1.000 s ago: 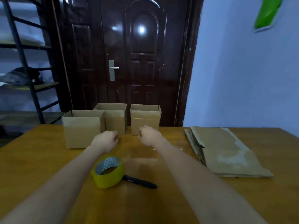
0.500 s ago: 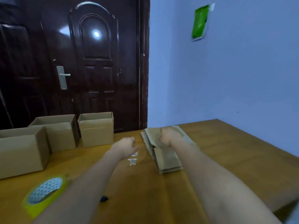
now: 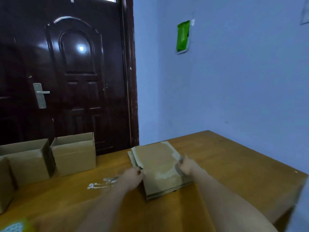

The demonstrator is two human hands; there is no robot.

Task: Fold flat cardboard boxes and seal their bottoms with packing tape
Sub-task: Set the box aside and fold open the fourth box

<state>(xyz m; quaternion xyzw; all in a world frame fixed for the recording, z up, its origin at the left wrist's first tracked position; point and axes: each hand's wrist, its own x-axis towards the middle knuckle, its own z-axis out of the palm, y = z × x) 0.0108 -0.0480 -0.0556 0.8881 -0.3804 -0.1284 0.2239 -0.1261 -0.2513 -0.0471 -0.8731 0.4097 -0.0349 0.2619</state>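
A stack of flat cardboard boxes (image 3: 157, 164) lies on the wooden table (image 3: 234, 164), its top sheet marked with pale torn patches. My left hand (image 3: 133, 177) grips the stack's left edge. At the right edge my right hand (image 3: 186, 165) pinches the top flat box. Three folded, open-topped boxes stand at the left: one (image 3: 73, 156) nearest the stack, one (image 3: 26, 158) beside it, one (image 3: 5, 181) cut off by the frame. The yellow tape roll (image 3: 15, 226) shows only at the bottom left corner.
A dark door (image 3: 75, 72) stands behind the folded boxes and a blue wall (image 3: 234, 81) behind the table's far right. White scraps (image 3: 98, 184) lie on the table left of my left hand. The table's right corner (image 3: 301, 174) is close.
The view has swung right from the folded boxes to the flat stack. Both hands moved onto the stack, one at each side edge. The tape roll slid almost out of view.
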